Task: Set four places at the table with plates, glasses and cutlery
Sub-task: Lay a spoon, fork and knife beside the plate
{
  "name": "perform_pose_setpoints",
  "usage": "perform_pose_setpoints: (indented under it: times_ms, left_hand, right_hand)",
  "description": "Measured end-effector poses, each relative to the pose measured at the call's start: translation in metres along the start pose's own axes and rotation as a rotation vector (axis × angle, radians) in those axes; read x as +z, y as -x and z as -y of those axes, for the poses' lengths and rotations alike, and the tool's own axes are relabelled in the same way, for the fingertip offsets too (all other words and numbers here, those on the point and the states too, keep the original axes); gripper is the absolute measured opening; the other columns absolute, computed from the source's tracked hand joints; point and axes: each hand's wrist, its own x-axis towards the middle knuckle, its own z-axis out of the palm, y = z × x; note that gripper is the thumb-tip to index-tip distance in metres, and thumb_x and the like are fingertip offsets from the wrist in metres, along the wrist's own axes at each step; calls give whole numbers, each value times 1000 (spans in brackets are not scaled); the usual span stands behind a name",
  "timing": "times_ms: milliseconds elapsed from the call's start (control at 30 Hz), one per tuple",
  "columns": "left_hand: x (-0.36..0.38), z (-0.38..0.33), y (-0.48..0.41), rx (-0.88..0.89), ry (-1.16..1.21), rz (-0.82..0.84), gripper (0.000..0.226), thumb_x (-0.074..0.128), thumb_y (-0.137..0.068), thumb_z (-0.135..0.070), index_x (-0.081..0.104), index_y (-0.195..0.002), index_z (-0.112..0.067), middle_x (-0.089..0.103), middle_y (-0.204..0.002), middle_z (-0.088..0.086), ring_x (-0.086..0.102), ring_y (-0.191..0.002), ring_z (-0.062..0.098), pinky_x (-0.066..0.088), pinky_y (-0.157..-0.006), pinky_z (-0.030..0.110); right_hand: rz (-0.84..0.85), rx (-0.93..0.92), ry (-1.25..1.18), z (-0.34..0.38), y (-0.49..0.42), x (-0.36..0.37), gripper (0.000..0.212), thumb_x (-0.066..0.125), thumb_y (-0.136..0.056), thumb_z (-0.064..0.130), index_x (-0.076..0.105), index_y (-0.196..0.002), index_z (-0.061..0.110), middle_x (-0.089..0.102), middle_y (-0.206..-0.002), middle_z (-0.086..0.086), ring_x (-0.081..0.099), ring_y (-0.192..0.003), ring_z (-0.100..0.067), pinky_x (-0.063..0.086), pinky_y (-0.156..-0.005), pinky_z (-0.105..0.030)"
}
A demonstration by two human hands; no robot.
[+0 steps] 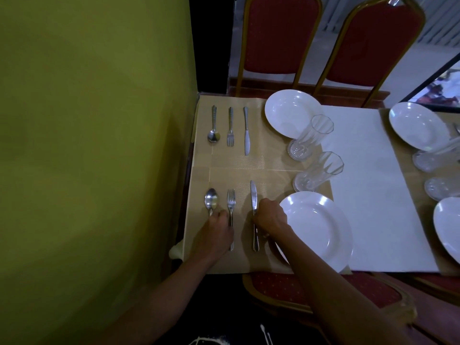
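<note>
At the near left place a spoon [211,200], a fork [231,202] and a knife [253,197] lie side by side on the tan cloth. My left hand [219,231] covers the spoon's handle and lies against the fork's; its fingers are curled over them. My right hand [270,217] holds the knife at its middle. A white plate [321,230] sits right of the knife, with a clear glass [321,171] behind it. The far place has a spoon [213,130], fork [230,128], knife [246,131], plate [290,112] and glass [311,136].
A green wall [94,145] runs along the table's left edge. Two more plates [417,124] [448,227] and glasses [435,158] stand at the right, across a white runner [373,183]. Red chairs [281,36] stand behind the table, and one seat [286,286] is under my arms.
</note>
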Motion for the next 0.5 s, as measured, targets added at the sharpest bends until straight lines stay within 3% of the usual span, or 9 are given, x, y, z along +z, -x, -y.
perform_pose_setpoints:
  times_ms: [133,267,500]
  left_hand:
    - [5,-2,1,-1,-27,20,18,57,-91,-19,51,-106,-12,53,-106,6,59,-88,24,40,-66,28]
    - [8,-7,1,-5,-54,26,22,54,-92,-19,50,-111,-11,54,-110,10,60,-90,27,44,-67,31]
    - [11,-11,0,-18,4,18,14,54,-90,-21,48,-102,-16,53,-100,5,59,-87,26,51,-69,38]
  right_hand:
    - [5,17,-25,-3,1,1,34,66,-93,17,61,-124,4,70,-110,-13,71,-96,-30,61,-84,-41]
    - [-5,17,-23,-2,3,1,34,64,-95,17,59,-126,4,69,-114,-13,71,-98,-29,61,-84,-38]
    - [-30,6,6,-2,7,3,28,61,-97,15,62,-124,4,71,-114,-12,72,-99,-29,60,-87,-38]
